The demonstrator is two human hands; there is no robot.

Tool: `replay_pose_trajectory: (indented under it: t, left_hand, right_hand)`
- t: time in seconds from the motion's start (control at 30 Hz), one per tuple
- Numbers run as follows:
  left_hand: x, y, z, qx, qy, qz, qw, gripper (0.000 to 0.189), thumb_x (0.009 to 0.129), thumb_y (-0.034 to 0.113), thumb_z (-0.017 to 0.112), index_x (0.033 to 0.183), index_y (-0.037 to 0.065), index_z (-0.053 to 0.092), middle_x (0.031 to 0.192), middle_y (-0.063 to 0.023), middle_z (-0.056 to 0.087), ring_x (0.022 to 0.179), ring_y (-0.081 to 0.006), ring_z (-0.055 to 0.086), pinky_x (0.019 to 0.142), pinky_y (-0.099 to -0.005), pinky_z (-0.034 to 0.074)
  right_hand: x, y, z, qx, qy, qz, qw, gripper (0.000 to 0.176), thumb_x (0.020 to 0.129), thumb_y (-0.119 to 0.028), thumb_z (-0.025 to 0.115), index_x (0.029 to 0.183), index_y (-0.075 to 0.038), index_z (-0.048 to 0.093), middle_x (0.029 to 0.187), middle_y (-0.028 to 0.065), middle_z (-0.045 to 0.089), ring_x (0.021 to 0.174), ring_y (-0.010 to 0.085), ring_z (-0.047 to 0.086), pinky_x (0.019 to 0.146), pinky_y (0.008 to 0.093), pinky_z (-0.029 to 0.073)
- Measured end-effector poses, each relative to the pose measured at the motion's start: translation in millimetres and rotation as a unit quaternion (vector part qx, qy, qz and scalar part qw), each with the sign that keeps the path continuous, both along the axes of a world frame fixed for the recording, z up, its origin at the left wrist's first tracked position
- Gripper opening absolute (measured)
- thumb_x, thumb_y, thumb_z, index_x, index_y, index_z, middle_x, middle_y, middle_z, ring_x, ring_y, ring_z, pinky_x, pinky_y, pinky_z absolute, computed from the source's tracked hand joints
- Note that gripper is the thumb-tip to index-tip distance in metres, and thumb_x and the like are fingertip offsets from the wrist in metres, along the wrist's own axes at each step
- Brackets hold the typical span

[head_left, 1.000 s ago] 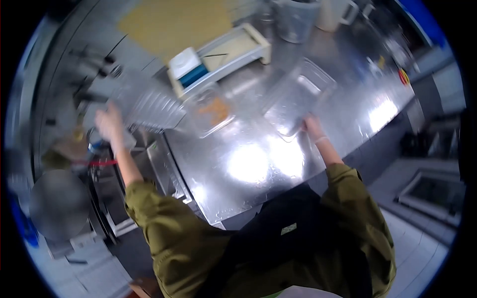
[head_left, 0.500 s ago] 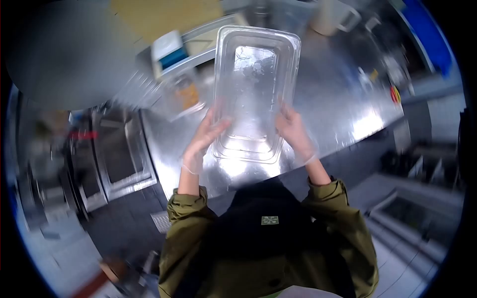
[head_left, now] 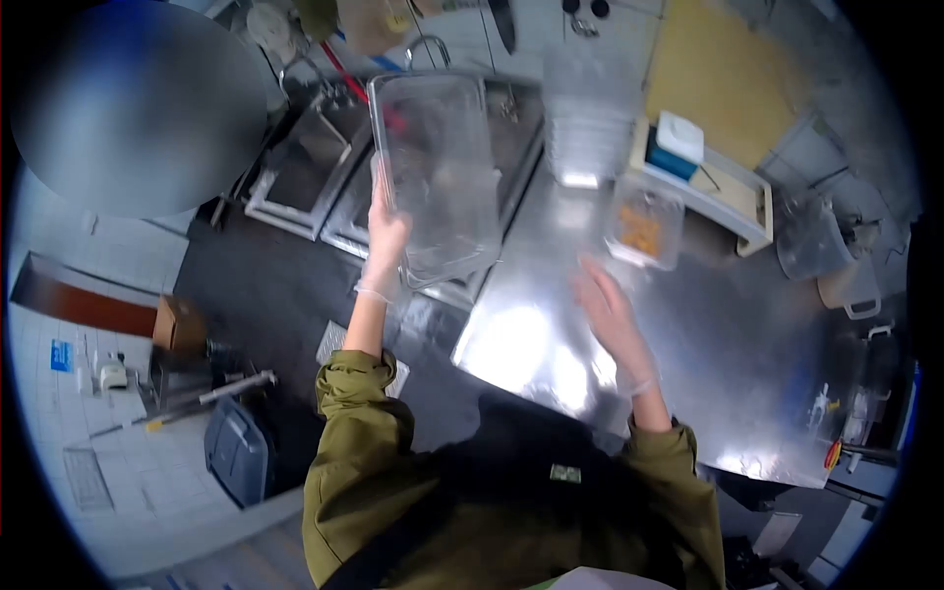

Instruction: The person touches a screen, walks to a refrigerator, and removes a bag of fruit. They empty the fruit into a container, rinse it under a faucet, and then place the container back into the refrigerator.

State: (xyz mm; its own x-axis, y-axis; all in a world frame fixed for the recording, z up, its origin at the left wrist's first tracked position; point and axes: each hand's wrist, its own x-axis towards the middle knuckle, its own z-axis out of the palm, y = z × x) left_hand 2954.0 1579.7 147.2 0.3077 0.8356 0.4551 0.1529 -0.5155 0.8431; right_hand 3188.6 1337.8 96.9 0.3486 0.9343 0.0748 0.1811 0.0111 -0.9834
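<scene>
A clear rectangular plastic food container [head_left: 442, 187] is held up in front of the sinks, gripped at its left side by my left hand [head_left: 386, 231]. It looks see-through, with the sink showing behind it. My right hand [head_left: 610, 310] is off the container, over the steel table [head_left: 728, 344], with fingers stretched out and nothing in them. Both hands wear thin clear gloves. Beyond my right hand, a small clear tub with orange pieces [head_left: 641, 231] rests on the table.
A stack of clear containers [head_left: 590, 128] stands at the table's back left. Behind the tub is a white rack [head_left: 754, 211] carrying a blue box with a white lid [head_left: 677, 147]. Clear jugs [head_left: 848, 280] sit at the right. Steel sinks [head_left: 334, 231] adjoin the table on the left.
My view has turned left toward the sinks. The container has moved from over the table to the sink side. My right hand has let go of it; my left hand still holds it.
</scene>
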Motion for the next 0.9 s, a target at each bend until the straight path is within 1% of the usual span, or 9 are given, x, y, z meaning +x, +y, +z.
replay_pose_trajectory:
  t: [0.07,0.17,0.3,0.6,0.73,0.8,0.83,0.87,0.9]
  left_hand:
    - [-15,66,-8,0.225,0.193,0.105,0.949,0.093,0.058,-0.018,0.042,0.143,0.016,0.028,0.149,-0.0107,0.023,0.138,-0.0396,0.013,0.109,-0.0507,0.018]
    - [-28,123,3,0.368,0.367,0.183,0.834,0.085,0.065,-0.009,0.054,0.140,0.024,0.032,0.149,-0.0039,0.024,0.134,-0.0478,0.015,0.090,-0.0765,0.021]
    - [-48,184,-6,0.483,0.385,0.181,0.765,0.079,0.067,-0.002,0.058,0.137,0.028,0.037,0.148,-0.0027,0.026,0.134,-0.0462,0.019,0.089,-0.0776,0.020]
    - [-51,221,-19,0.448,0.375,0.213,0.783,0.077,0.069,0.000,0.058,0.139,0.025,0.036,0.149,-0.0036,0.025,0.134,-0.0446,0.020,0.094,-0.0742,0.019]
    - [-34,230,-28,0.253,0.334,0.287,0.862,0.091,0.065,-0.007,0.056,0.144,0.025,0.024,0.152,-0.0013,0.016,0.137,-0.0408,0.013,0.096,-0.0743,0.018]
    - [-28,227,-20,0.042,0.231,0.296,0.926,0.094,0.063,-0.014,0.047,0.145,0.024,0.021,0.152,-0.0046,0.015,0.139,-0.0344,0.011,0.102,-0.0658,0.018]
    - [-30,254,-54,0.072,0.093,0.287,0.951,0.092,0.063,-0.013,0.046,0.145,0.022,0.022,0.150,-0.0072,0.017,0.138,-0.0366,0.015,0.099,-0.0696,0.018]
    - [-33,279,-89,0.099,-0.044,0.268,0.957,0.090,0.064,-0.012,0.045,0.145,0.021,0.023,0.149,-0.0097,0.020,0.136,-0.0387,0.018,0.095,-0.0735,0.018]
    - [-36,278,-86,-0.068,-0.220,0.182,0.956,0.084,0.064,-0.011,0.039,0.143,0.015,0.027,0.142,-0.0113,0.029,0.127,-0.0354,0.033,0.099,-0.0614,0.028]
  right_hand:
    - [-16,16,-1,-0.039,0.051,-0.015,0.998,0.041,0.095,-0.022,0.048,0.130,-0.001,0.045,0.104,0.0061,0.056,0.089,0.0121,0.054,0.081,0.0258,0.044]
    - [-46,30,-8,-0.074,0.084,-0.027,0.993,0.039,0.096,-0.025,0.047,0.126,0.000,0.048,0.103,0.0067,0.057,0.087,0.0127,0.054,0.079,0.0255,0.044]
    - [-56,43,-1,-0.075,0.068,-0.073,0.992,0.038,0.096,-0.028,0.046,0.121,0.000,0.050,0.102,0.0074,0.057,0.087,0.0131,0.055,0.078,0.0256,0.044]
    - [-28,55,12,-0.198,0.002,-0.130,0.972,0.038,0.093,-0.030,0.048,0.116,-0.001,0.055,0.099,0.0128,0.062,0.088,0.0174,0.060,0.080,0.0287,0.046]
    - [4,66,69,-0.283,-0.431,0.062,0.855,0.040,0.089,-0.035,0.048,0.114,-0.006,0.057,0.099,0.0221,0.062,0.091,0.0317,0.062,0.080,0.0380,0.048]
    - [-10,84,163,-0.387,-0.519,0.137,0.750,0.031,0.086,-0.033,0.051,0.102,-0.008,0.062,0.085,0.0194,0.064,0.081,0.0366,0.062,0.073,0.0430,0.050]
    - [-8,81,175,-0.293,-0.604,0.103,0.734,0.026,0.086,-0.029,0.051,0.093,-0.006,0.060,0.076,0.0194,0.064,0.070,0.0372,0.062,0.063,0.0447,0.050]
    - [-24,87,222,-0.293,-0.631,0.142,0.704,0.035,0.088,-0.026,0.042,0.109,0.001,0.054,0.082,0.0184,0.066,0.073,0.0327,0.066,0.064,0.0437,0.053]
    - [-39,83,255,-0.251,-0.665,0.112,0.695,0.033,0.088,-0.021,0.042,0.108,0.002,0.054,0.073,0.0162,0.066,0.068,0.0310,0.066,0.059,0.0415,0.053]
